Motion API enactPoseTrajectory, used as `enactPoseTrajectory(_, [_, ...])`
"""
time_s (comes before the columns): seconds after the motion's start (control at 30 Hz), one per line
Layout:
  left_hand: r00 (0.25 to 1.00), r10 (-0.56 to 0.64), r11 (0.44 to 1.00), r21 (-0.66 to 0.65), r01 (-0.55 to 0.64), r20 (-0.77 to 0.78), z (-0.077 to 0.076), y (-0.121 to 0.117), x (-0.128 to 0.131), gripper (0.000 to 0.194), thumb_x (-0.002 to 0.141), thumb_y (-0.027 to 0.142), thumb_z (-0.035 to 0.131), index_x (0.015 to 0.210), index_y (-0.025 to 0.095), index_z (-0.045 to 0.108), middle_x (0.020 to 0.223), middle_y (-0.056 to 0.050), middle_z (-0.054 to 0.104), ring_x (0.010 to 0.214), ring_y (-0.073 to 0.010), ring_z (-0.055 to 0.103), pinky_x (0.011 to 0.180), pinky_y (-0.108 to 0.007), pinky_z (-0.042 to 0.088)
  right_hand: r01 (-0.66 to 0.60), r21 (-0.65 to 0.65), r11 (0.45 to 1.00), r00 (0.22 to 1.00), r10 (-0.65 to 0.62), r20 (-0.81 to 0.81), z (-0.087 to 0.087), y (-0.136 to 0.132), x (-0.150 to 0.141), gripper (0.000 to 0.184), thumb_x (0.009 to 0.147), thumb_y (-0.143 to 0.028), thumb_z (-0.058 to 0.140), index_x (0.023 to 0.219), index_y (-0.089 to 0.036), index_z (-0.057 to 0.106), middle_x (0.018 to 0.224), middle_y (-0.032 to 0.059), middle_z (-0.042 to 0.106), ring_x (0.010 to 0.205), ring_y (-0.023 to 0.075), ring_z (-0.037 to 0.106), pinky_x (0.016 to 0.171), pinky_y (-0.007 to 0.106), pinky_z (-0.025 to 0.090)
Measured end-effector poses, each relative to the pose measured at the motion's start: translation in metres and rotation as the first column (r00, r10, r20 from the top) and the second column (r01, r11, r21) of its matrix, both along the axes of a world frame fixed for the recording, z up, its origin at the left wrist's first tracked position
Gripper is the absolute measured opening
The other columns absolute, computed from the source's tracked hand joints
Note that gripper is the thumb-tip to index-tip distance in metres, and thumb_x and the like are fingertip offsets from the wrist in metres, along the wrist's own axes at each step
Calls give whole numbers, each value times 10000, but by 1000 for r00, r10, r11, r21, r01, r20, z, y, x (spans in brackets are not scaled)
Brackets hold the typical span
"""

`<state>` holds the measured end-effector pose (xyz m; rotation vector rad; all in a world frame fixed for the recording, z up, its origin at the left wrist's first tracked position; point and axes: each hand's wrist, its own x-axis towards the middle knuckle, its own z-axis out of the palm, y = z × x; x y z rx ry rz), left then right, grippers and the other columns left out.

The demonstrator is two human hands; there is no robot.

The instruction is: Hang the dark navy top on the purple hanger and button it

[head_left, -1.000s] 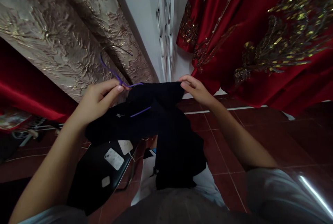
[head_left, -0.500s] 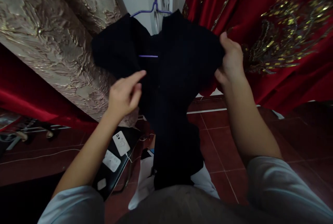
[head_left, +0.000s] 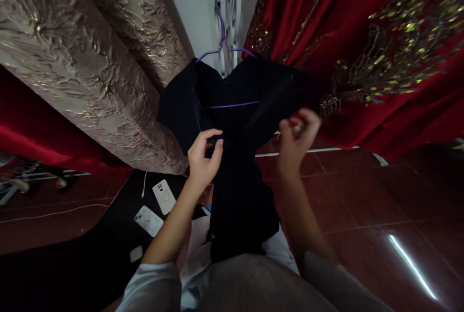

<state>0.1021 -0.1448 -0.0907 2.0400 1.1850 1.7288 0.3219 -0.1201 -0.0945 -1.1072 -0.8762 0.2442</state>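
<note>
- The dark garment [head_left: 237,157] runs from just above the middle of the view down toward 6 o'clock, its collar open.
- The purple hanger [head_left: 222,36] sits at 12 o'clock, its shoulders inside the garment, its bar crossing the open neck.
- The left hand [head_left: 206,157], just off centre toward 8 o'clock, is at the garment's front, thumb and forefinger curved with their tips apart.
- The right hand [head_left: 299,138], at 3 o'clock, is near the garment's side, fingers bent and blurred; whether they pinch anything, I cannot tell.
- At 8 o'clock, two phones and a small white item [head_left: 136,254] lie on a black counter [head_left: 108,227].
- Embossed fabric [head_left: 108,70] hangs at 10 o'clock, red sequined fabric [head_left: 362,123] at 2.
</note>
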Motion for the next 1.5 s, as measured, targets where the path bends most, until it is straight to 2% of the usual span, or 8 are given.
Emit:
enactPoseTrajectory(0.07, [991, -12, 1000, -27, 15, 132, -1, -9, 15, 189, 971, 223, 656, 1157, 191, 663, 1058, -48, 676, 725, -98, 613, 638, -204, 497, -246, -223, 943, 969, 247, -26, -24, -26, -36, 271, 881, -401, 691, 1030, -199, 590, 980, 34, 644, 859, 149, 633, 763, 275, 486])
enactPoseTrajectory(0.2, [975, -49, 996, -66, 65, 216, -3, -20, 33, 164, 963, 211, 671, 1126, 192, 681, 1052, -45, 669, 673, -72, 572, 601, -183, 476, -663, -422, 618, 733, 650, -200, -52, -51, -74, 383, 966, -509, 530, 786, -174, 573, 676, 11, 604, 626, 136, 575, 594, 256, 422])
enactPoseTrajectory(0.4, [866, -61, 971, -171, 167, 497, -21, -36, 49, 125, 956, 225, 691, 1076, 193, 675, 952, -19, 630, 534, -29, 432, 498, -157, 395, -629, -261, 732, 766, 527, -369, -48, -47, -68, 281, 923, -474, 614, 870, -205, 554, 623, -52, 546, 541, 112, 553, 531, 228, 403])
enactPoseTrajectory(0.67, [703, -27, 969, -153, 192, 711, -60, -41, 58, 563, 893, 197, 723, 1354, 302, 417, 985, -12, 605, 767, -86, 610, 767, -212, 524, -691, -208, 692, 689, 543, -481, -46, -61, -67, 363, 878, -408, 679, 655, -178, 510, 528, -64, 433, 488, 59, 378, 506, 208, 302])
enactPoseTrajectory(0.9, [836, -114, 890, -319, 326, 536, -78, -29, 34, 379, 857, 165, 703, 1192, 206, 532, 985, -44, 668, 940, -154, 657, 905, -268, 516, -766, -240, 597, 635, 645, -424, -39, -64, -73, 347, 897, -423, 670, 676, -160, 617, 533, -49, 459, 491, 60, 389, 509, 218, 299])
enactPoseTrajectory(1.0, [871, -96, 897, -337, 285, 482, -75, -32, 37, 97, 904, 205, 659, 985, 167, 621, 916, -44, 667, 895, -154, 644, 859, -245, 513, -773, -250, 583, 630, 658, -412, -38, -66, -74, 342, 898, -422, 676, 687, -158, 623, 537, -47, 469, 498, 64, 400, 510, 217, 306])
enactPoseTrajectory(1.13, [886, -42, 912, -345, 222, 461, -77, -33, 40, 113, 914, 249, 651, 973, 156, 671, 917, -55, 688, 950, -185, 659, 907, -275, 519, -777, -284, 561, 628, 675, -387, -32, -70, -74, 363, 899, -425, 679, 666, -157, 603, 540, -43, 476, 509, 65, 413, 517, 215, 317])
enactPoseTrajectory(1.5, [903, -29, 905, -372, 205, 428, -77, -37, 50, 62, 919, 236, 627, 908, 176, 613, 829, -27, 635, 802, -151, 629, 755, -245, 508, -681, -285, 675, 723, 558, -407, -23, -81, -73, 325, 907, -423, 684, 722, -157, 659, 513, -44, 484, 448, 59, 393, 456, 207, 302])
